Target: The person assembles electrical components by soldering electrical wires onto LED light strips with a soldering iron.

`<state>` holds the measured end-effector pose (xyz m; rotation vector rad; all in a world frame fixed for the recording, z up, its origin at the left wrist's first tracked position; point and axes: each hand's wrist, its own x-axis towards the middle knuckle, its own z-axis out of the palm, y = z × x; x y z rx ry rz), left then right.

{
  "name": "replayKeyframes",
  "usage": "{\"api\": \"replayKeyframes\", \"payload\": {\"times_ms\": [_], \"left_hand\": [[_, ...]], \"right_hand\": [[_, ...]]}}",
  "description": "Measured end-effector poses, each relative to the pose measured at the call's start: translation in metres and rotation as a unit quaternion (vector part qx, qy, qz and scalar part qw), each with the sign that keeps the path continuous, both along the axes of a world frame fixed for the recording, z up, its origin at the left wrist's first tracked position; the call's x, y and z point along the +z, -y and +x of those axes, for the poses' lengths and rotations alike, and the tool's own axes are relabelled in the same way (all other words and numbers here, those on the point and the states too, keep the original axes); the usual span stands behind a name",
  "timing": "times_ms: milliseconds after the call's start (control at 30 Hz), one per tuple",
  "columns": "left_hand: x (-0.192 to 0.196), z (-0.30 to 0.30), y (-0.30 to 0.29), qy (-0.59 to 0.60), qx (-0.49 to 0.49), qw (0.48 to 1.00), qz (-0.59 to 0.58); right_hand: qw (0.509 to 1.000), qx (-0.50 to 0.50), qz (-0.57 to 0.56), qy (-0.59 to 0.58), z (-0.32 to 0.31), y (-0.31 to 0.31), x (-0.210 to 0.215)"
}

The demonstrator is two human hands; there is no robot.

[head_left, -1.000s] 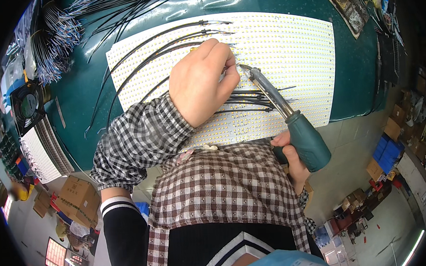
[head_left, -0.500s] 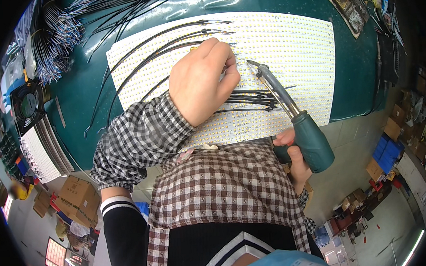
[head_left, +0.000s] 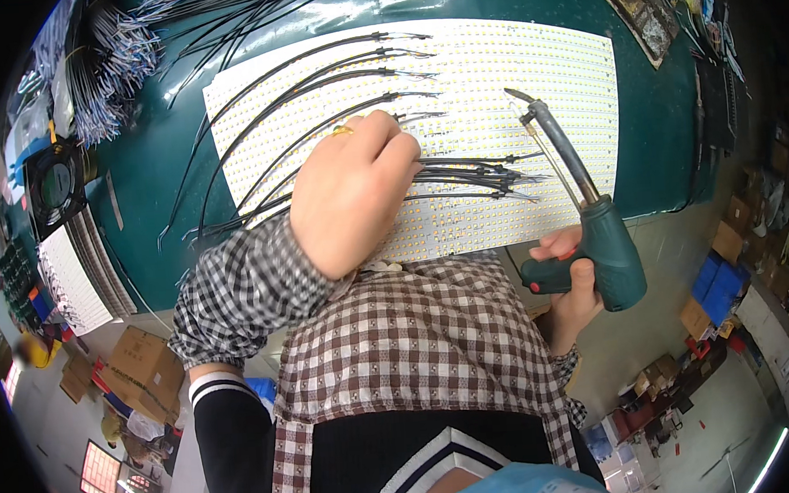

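While the right hand (head_left: 580, 291) gripped the green soldering gun (head_left: 619, 255) at the near right, its tip (head_left: 517, 94) pointed far-left over the white LED board (head_left: 579, 82). Right fingers wrapped the handle, thumb on the near side. Tip sat well right of the wire ends; could not tell its height over the board.

Left hand (head_left: 355, 193) was palm down over the left-centre of the board, fingers curled, tips hidden underneath. Could not tell if they were pinching anything. 1 finger wore a yellow ring (head_left: 342, 130).

Board lay on the green tabletop (head_left: 152, 193), near edge by the checked apron (head_left: 410, 345). On it: 4 black cables (head_left: 311, 59) arcing in from the left, stripped ends spaced out near the centre, plus 1 more end showing just beyond the left hand. A bunch of black cables (head_left: 476, 176) lay nearer, running out right from under that hand.

Around it: wire bundle (head_left: 100, 84) far left, black fan (head_left: 52, 188) left, white panels (head_left: 78, 275) near it, grimy tray (head_left: 641, 16) far right.
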<state>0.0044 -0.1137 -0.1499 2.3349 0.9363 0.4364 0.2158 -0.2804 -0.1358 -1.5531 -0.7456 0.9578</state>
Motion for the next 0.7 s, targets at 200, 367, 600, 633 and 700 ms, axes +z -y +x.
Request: {"api": "replayKeyframes", "payload": {"times_ms": [200, 367, 600, 633, 700], "left_hand": [[0.000, -0.001, -0.005, 0.016, -0.031, 0.997, -0.064], [-0.002, 0.000, -0.002, 0.011, 0.027, 0.996, -0.079], [-0.004, 0.008, -0.007, 0.014, -0.035, 0.997, -0.063], [-0.003, 0.008, -0.008, 0.022, -0.029, 0.995, -0.094], [-0.001, 0.006, -0.006, 0.032, -0.008, 0.993, -0.113]], "right_hand": [[0.998, -0.016, 0.055, 0.031, 0.003, 0.003, -0.004], [0.993, -0.062, 0.095, -0.016, 0.002, -0.002, -0.001], [0.991, -0.057, 0.119, -0.021, 0.009, -0.008, -0.007], [0.990, -0.055, 0.125, -0.021, 0.010, -0.008, -0.008], [0.990, -0.058, 0.130, -0.019, 0.012, -0.008, -0.008]]}}
